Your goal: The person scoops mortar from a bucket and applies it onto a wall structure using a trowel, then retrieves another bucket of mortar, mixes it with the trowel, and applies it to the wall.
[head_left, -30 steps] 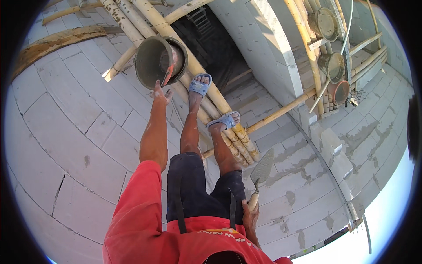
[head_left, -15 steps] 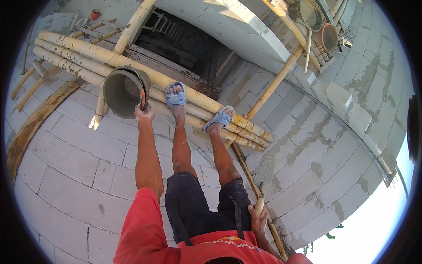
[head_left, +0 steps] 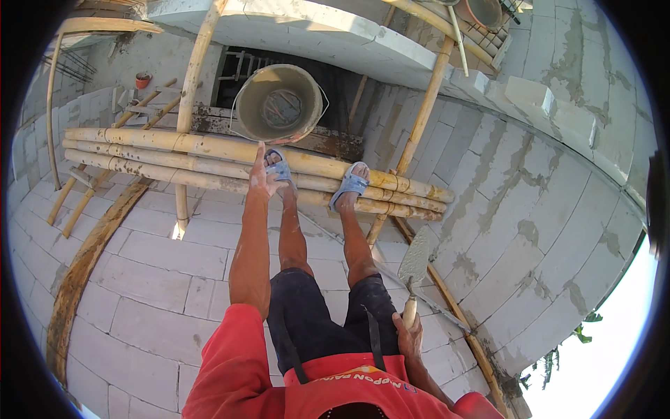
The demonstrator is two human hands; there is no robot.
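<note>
My left hand (head_left: 265, 178) is stretched forward, open, with its fingers apart and nothing in it. Just past its fingertips is a grey bucket (head_left: 252, 105) with a thin wire handle, its mouth facing up toward me. A little mortar residue shows inside it; no support under the bucket can be made out. Beside my right thigh, my right hand (head_left: 410, 335) grips the pale wooden handle of a trowel (head_left: 414, 262), whose blade is coated in grey mortar. My feet, in blue sandals (head_left: 351, 183), stand on several bamboo poles (head_left: 209, 164) laid side by side.
Beyond the poles lies a dark opening (head_left: 230, 87). Bamboo uprights (head_left: 197, 70) and slanted poles (head_left: 427, 105) flank it. Pale block walls (head_left: 481, 265) with mortar smears rise on the right. A wooden plank (head_left: 91, 258) is at left, and a small orange bucket (head_left: 143, 80) sits far left.
My left hand has let go of the bucket, which has moved right and away, over the dark opening. The trowel blade shows more fully; my right hand still grips it.
</note>
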